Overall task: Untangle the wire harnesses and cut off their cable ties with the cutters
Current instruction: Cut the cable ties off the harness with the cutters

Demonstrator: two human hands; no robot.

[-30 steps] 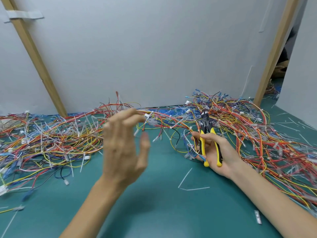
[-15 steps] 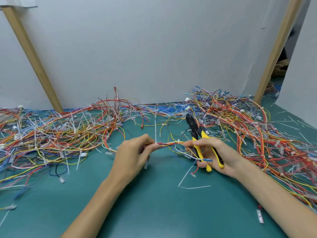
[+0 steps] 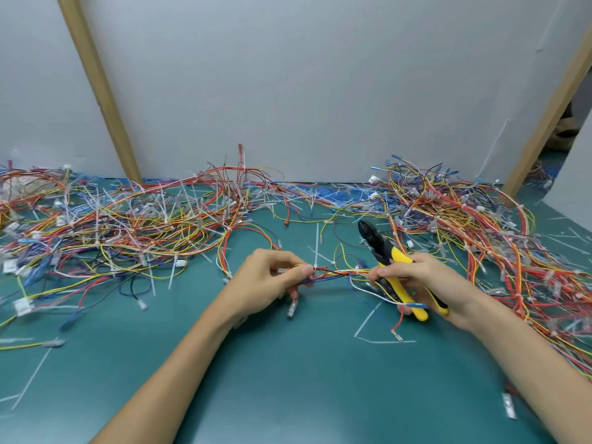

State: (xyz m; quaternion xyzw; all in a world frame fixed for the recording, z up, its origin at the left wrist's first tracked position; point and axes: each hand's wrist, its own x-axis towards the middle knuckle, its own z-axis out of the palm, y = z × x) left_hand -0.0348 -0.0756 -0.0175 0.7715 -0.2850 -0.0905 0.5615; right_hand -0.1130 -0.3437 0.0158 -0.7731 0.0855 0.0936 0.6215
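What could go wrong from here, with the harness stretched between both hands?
1. The right hand pinches the harness while also holding the cutters; regripping to cut may drop one.
2. The cable tie sits at the thumb of the left hand, tight on thin wires; the blades could nick either.
3. Loose leads hang below and might snag.

Head camera looks down, close over table [image 3: 298,395].

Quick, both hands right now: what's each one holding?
Left hand: pinches one end of the red-and-yellow wire harness.
Right hand: grips the yellow-handled black-headed cutters, fingertips also pinching that harness.
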